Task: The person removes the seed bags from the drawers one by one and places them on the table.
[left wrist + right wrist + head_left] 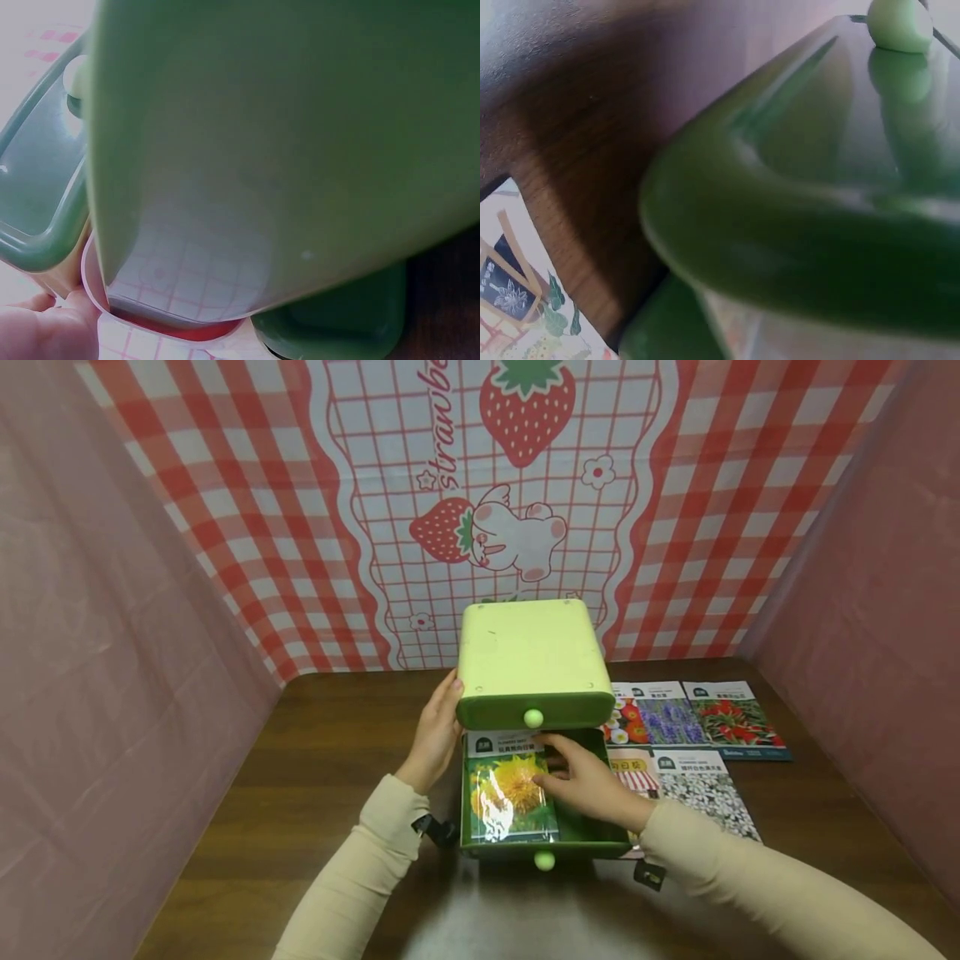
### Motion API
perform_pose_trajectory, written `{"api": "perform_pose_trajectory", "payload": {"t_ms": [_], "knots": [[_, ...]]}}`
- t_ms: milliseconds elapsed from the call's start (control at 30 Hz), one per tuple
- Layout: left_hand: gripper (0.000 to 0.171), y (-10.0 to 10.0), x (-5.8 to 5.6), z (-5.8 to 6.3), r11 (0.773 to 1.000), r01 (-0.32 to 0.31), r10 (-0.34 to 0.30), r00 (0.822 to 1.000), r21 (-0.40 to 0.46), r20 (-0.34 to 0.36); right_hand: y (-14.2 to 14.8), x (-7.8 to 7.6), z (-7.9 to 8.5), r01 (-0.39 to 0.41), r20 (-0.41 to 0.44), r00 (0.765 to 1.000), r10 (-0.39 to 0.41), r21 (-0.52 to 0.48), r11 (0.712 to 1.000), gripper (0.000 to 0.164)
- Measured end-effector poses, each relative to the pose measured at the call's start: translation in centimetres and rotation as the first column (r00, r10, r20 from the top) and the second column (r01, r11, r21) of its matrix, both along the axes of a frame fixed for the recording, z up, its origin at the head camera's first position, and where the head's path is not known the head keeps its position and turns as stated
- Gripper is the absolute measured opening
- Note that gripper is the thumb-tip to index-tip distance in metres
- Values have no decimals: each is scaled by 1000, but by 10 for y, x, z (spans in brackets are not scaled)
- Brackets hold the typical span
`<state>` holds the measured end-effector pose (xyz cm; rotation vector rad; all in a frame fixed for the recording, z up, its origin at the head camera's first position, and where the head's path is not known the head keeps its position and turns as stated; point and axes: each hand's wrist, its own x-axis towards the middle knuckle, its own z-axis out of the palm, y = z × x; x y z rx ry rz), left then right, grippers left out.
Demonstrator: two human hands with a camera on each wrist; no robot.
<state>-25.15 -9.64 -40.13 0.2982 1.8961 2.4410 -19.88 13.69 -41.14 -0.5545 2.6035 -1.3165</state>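
A two-tier drawer box [534, 647] stands on the table, pale green on top with dark green fronts and round knobs. Its lower drawer [592, 850] is pulled out; the upper one is closed. Inside the lower drawer, at the left, is a seed packet [510, 789] picturing yellow flowers. My right hand [588, 781] reaches into the drawer and holds this packet by its right edge, thumb on its face; some fingertips are hidden. My left hand [437, 731] rests with extended fingers against the box's left side. In the left wrist view, fingers [49, 326] touch the box's side.
Right of the box lie several seed packets: red flowers [738, 718], purple flowers [671, 721], white flowers [708, 793], and one with a striped awning [637, 781] partly under the drawer. A checked strawberry cloth [247, 510] hangs behind; pink curtains [862, 568] flank the table.
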Motion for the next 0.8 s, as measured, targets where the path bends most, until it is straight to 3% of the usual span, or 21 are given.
{"api": "perform_pose_trajectory", "payload": {"t_ms": [167,400,567,800], "knots": [[60,1,0,1,1000,-9,9,1000,3,6,2,-4,1,97,125,988,-87,-71,993,61],[60,1,0,0,1000,-15,15,1000,-5,3,1,-5,5,142,276,957,-94,-159,977,59],[62,1,0,0,1000,-13,13,1000,-12,0,0,-5,7,183,373,923,-96,-206,961,44],[61,0,0,-1,1000,-11,11,1000,-11,-1,-4,-2,8,197,424,900,-103,-183,963,18]]}}
